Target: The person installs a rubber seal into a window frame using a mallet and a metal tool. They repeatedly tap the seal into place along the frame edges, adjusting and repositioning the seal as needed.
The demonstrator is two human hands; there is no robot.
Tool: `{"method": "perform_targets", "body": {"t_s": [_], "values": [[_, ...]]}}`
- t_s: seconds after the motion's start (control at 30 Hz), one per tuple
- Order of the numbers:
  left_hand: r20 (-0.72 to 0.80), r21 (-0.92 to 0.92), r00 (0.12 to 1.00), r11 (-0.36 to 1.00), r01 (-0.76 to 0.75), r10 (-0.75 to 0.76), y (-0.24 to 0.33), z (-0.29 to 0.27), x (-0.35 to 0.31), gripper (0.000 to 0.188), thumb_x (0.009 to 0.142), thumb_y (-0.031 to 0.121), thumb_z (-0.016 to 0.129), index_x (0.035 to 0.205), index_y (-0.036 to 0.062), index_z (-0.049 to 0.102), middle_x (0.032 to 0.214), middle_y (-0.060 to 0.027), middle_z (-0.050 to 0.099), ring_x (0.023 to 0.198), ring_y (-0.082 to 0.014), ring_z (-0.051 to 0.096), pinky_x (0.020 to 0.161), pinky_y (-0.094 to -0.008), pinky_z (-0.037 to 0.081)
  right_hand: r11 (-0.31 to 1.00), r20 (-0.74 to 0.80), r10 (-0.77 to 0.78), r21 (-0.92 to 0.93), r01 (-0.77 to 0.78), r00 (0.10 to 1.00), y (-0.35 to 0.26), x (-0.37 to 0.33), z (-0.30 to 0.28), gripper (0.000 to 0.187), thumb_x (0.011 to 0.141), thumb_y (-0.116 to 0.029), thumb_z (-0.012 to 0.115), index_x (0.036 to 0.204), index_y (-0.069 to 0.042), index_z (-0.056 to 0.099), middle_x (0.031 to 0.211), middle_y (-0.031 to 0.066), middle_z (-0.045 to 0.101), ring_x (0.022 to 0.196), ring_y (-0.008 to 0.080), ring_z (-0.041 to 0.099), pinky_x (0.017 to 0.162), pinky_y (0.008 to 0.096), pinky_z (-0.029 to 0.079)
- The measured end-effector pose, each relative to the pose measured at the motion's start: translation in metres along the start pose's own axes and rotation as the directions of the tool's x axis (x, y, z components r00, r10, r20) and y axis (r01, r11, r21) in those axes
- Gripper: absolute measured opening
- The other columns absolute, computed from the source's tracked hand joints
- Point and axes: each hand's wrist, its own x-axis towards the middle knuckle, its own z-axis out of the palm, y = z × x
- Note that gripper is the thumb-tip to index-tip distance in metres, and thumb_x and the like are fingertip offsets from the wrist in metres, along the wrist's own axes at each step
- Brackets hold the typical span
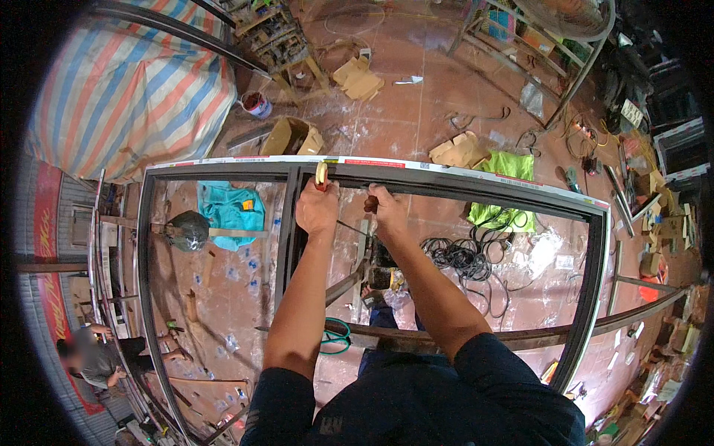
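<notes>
A large dark grey metal frame (476, 187) lies before me, with printed protective film along its outer edges and an upright divider left of centre. At the far rail, beside the divider, my left hand (317, 211) is closed round a small yellow-and-red tool (321, 175) whose exact kind I cannot make out. Just to the right, my right hand (390, 214) is closed on a reddish-brown, rounded handle (370, 203); the rest of that object is hidden or too small to tell. Green-handled scissors (337, 336) rest near the wooden support bar below my left forearm.
Through the frame's opening, tangled black cable (468, 256) lies on the floor near bright green cloth (513, 167). Turquoise cloth (232, 212) lies left. Cardboard boxes (288, 138) and a paint bucket (257, 105) stand beyond the far rail. Another person (100, 357) is at the left.
</notes>
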Motion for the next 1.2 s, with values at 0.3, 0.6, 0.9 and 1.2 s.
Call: {"method": "perform_targets", "body": {"t_s": [0.3,0.6,0.9,1.2], "values": [[-0.069,-0.022,0.997,0.999,-0.042,0.041,-0.019,0.005,0.007,0.029,0.083,0.039,0.079,0.1,0.0151,0.076,0.094,-0.0133,0.077,0.092,-0.0369,0.074,0.08,-0.0474,0.056,0.994,0.083,0.09,-0.064,-0.085,0.992,-0.017,-0.014,-0.016,0.028,0.09,-0.029,0.077,0.095,-0.003,0.068,0.078,0.0062,0.066,0.069,0.0181,0.064,0.063,0.0323,0.052],[-0.076,-0.004,0.995,0.998,-0.059,0.059,-0.012,0.007,0.004,0.027,0.082,0.036,0.081,0.098,0.0141,0.076,0.093,-0.0129,0.077,0.09,-0.0373,0.074,0.078,-0.0478,0.056,0.999,-0.018,0.039,-0.017,-0.039,0.999,-0.021,-0.01,-0.023,0.021,0.093,-0.024,0.074,0.095,-0.003,0.068,0.08,0.0066,0.068,0.067,0.018,0.064,0.063,0.0333,0.051],[-0.121,-0.042,0.988,0.994,-0.105,0.1,-0.018,0.013,0.004,0.027,0.081,0.034,0.082,0.097,0.0139,0.075,0.092,-0.0135,0.077,0.088,-0.0385,0.074,0.077,-0.0494,0.056,0.996,-0.062,0.023,-0.085,-0.029,0.998,-0.036,-0.009,-0.048,0.029,0.093,-0.031,0.074,0.089,-0.003,0.068,0.074,0.0071,0.067,0.065,0.0191,0.064,0.063,0.0339,0.05],[-0.12,-0.017,0.99,0.996,-0.083,0.081,-0.015,0.009,0.003,0.027,0.081,0.035,0.083,0.095,0.0126,0.076,0.091,-0.0147,0.077,0.088,-0.0378,0.074,0.076,-0.0484,0.056,0.998,-0.078,0.019,-0.063,-0.023,0.997,-0.061,-0.019,-0.061,0.027,0.095,-0.025,0.072,0.085,0.0,0.068,0.072,0.0075,0.065,0.061,0.0193,0.061,0.06,0.0335,0.05]]}}
